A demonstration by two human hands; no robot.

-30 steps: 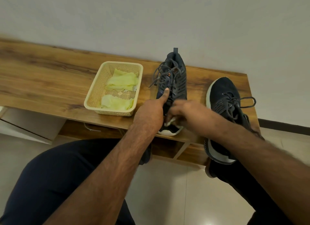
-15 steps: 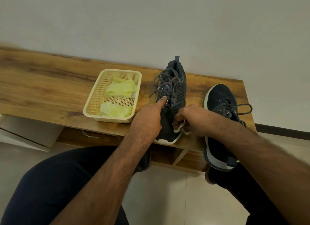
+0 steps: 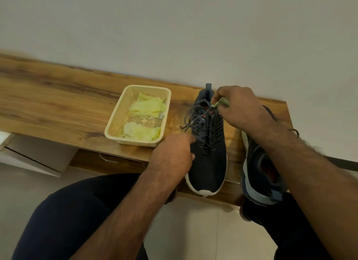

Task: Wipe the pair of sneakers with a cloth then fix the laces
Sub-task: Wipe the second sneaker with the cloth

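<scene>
A dark blue sneaker with a white sole lies on the wooden bench, toe toward me, grey laces loose and spilling to the left. My left hand presses against its left side near the toe. My right hand is at the heel and collar end, closed on a small pale green cloth. The second sneaker lies to the right, heel hanging over the bench's front edge, partly hidden by my right forearm.
A cream plastic basket left of the sneakers holds several pale green cloths. A white wall runs behind the bench. My dark-trousered knees sit below the bench's front edge, over a tiled floor.
My right hand moved with the cloth from the toe area up to the heel end of the sneaker. My left hand slid down from the laces toward the toe side.
</scene>
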